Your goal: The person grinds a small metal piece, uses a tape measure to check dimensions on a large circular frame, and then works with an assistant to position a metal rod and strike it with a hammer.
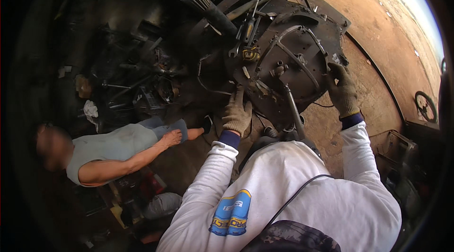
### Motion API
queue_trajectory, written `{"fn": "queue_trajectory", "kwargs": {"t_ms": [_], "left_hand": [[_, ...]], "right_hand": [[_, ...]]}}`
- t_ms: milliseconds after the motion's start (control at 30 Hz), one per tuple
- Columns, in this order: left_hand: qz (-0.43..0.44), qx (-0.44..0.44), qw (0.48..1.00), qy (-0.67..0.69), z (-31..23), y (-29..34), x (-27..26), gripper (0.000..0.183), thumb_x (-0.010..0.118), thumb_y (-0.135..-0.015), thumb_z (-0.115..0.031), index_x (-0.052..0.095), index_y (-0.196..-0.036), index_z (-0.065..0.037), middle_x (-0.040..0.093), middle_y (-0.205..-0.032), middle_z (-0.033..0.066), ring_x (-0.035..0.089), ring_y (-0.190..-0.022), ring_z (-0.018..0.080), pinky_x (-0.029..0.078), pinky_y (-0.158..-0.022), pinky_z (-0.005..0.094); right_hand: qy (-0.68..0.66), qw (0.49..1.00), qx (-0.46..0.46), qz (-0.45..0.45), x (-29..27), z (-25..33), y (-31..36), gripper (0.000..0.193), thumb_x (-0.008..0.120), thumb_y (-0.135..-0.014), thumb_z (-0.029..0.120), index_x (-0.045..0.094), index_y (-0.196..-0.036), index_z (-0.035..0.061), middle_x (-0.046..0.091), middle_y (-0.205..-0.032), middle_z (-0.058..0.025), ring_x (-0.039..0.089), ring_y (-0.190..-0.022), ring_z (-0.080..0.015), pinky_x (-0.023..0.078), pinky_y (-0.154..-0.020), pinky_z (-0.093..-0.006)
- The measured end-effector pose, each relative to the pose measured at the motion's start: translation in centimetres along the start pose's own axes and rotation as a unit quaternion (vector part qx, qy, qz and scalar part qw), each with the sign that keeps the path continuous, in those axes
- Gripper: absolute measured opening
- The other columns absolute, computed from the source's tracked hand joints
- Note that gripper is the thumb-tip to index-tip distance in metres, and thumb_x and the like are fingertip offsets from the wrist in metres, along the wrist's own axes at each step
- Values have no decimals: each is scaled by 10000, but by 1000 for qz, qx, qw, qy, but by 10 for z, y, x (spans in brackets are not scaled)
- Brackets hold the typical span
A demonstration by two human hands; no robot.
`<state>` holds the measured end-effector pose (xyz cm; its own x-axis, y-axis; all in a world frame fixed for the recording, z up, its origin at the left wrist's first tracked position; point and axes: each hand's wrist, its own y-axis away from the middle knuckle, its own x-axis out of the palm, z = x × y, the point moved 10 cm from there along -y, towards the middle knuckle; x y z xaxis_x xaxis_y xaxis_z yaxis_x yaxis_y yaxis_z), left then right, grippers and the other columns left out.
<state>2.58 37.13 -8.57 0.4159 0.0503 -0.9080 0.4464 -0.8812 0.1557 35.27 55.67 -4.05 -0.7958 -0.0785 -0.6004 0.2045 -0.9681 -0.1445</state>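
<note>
A dark round metal table [302, 92] stands before me. On it lies a frame of bent metal rod [280, 46], curved into a loop with crossing bars. My left hand [238, 114], in a tan work glove, is open at the table's near left edge, fingers stretched out and nothing visible in them. My right hand [342, 88], gloved alike, is at the right edge beside the frame. Its fingers are bent, with a gap to the thumb; whether it touches the frame I cannot tell. A metal tube [292, 104] slants from the table toward my legs.
Beyond the frame lie a tape measure [251, 53], a wrench [233, 52] and a screwdriver [250, 28]. A dark tube [220, 21] holds thin rods. Metal scrap [151, 96] clutters the left side, where another person [123, 148] is. A bicycle wheel [425, 106] shows far right.
</note>
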Motion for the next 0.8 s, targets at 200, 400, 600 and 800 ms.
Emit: {"fn": "queue_trajectory", "kwargs": {"t_ms": [200, 400, 600, 800], "left_hand": [[8, 14, 1000, 18, 21, 1, 18, 697, 622, -936, -280, 352, -1561, -128, 547, -1419, 274, 571, -1243, 466, 493, -1038, 487], [33, 15, 998, 42, 0, 2, 13, 722, 621, -923, -210, 325, -1566, -71, 493, -1482, 274, 527, -1303, 462, 446, -1094, 472], [0, 15, 994, 112, 22, 32, 24, 655, 646, -926, -250, 428, -1491, 0, 512, -1457, 278, 506, -1333, 440, 403, -1125, 463], [84, -223, 970, 55, 80, 136, 75, 535, 642, -935, -306, 550, -1406, -71, 597, -1355, 267, 568, -1221, 470, 459, -1028, 504]], "right_hand": [[49, 997, 29, 46, 16, -2, 2, 456, 726, -878, 304, 625, -1284, 124, 641, -1250, -166, 632, -1146, -380, 516, -967, -464], [17, 999, 3, -39, -21, 8, 9, 383, 714, -919, 191, 652, -1278, 73, 642, -1273, -149, 666, -1130, -300, 538, -967, -375], [-194, 951, 115, -210, -39, -108, 26, 337, 662, -983, 225, 655, -1258, 28, 686, -1206, -170, 673, -1108, -272, 524, -952, -345], [-148, 945, 263, -127, -4, -258, -10, 372, 652, -977, 314, 681, -1211, 26, 733, -1125, -179, 696, -1070, -258, 525, -925, -352]]}}
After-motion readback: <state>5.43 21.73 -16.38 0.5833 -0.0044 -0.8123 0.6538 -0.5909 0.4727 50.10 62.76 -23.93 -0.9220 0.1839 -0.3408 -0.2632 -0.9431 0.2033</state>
